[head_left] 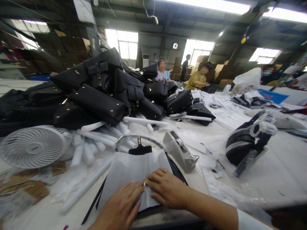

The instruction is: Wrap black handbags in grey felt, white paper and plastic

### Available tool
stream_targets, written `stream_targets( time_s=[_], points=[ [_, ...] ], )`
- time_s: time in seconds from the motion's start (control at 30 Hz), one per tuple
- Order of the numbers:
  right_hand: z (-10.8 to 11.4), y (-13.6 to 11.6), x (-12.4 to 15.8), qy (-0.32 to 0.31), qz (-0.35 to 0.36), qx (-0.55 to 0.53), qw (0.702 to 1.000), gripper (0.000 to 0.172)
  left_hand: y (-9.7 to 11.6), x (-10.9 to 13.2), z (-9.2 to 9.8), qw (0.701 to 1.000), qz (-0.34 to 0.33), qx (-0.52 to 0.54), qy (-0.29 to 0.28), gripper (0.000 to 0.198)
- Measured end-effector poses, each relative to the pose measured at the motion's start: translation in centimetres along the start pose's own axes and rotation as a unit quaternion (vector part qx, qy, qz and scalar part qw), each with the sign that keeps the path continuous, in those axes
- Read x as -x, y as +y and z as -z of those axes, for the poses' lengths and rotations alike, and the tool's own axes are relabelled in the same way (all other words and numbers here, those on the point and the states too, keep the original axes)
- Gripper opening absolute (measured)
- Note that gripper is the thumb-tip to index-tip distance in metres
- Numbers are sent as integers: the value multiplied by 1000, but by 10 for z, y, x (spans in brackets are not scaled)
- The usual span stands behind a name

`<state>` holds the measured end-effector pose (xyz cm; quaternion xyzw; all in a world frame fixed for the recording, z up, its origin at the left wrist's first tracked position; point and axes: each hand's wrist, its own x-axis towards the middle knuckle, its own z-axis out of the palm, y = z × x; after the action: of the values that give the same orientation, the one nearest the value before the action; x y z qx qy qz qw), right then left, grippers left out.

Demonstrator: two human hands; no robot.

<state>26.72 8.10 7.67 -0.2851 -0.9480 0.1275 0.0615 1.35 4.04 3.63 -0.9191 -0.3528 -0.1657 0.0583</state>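
Note:
A black handbag wrapped in grey-white paper [134,169] lies on the table right in front of me, its black tab and wrapped handle showing at the top. My left hand [120,206] lies flat on the lower part of the wrap, fingers stretched out. My right hand [166,188] presses flat on the paper beside it, fingertips meeting the left hand's.
A grey tape dispenser [181,153] stands just right of the bag. A white desk fan [33,147] sits at the left, with white paper rolls [96,140] beside it. A heap of black handbags [103,86] fills the back left. A black coiled strap [242,143] lies right. Other people work at the far end.

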Motion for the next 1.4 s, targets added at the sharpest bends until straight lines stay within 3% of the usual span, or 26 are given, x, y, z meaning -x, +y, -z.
stream_targets(
  time_s=[0.27, 0.47, 0.63, 0.73, 0.93, 1.13, 1.27, 1.4],
  points=[
    [-4, -6, -2, 10, -7, 41, 999, 37, 3, -3, 2, 998, 28, 62, -15, 60],
    [-4, -7, 4, 26, -16, 15, 999, 43, 1, 3, 0, 999, 2, 38, 24, 50],
    [-6, -7, 7, 30, -11, -3, 999, 48, 4, 4, 0, 999, 43, 24, -4, 43],
    [-8, -7, 10, 28, -11, -15, 999, 50, 4, 3, -5, 999, 21, -28, -4, 43],
    [-1, 6, 16, -12, -19, -14, 1000, 66, 3, 0, -12, 997, -13, -65, -28, 46],
    [12, 21, 11, -23, 25, -3, 999, 58, 9, 8, -15, 998, -4, -68, -12, 49],
    [15, 8, 12, 11, -17, 26, 999, 52, 16, 11, -16, 996, 17, -83, 21, 50],
    [10, -11, 28, 22, -17, 23, 999, 67, 18, 11, -16, 994, 10, -94, 48, 49]
  ],
)
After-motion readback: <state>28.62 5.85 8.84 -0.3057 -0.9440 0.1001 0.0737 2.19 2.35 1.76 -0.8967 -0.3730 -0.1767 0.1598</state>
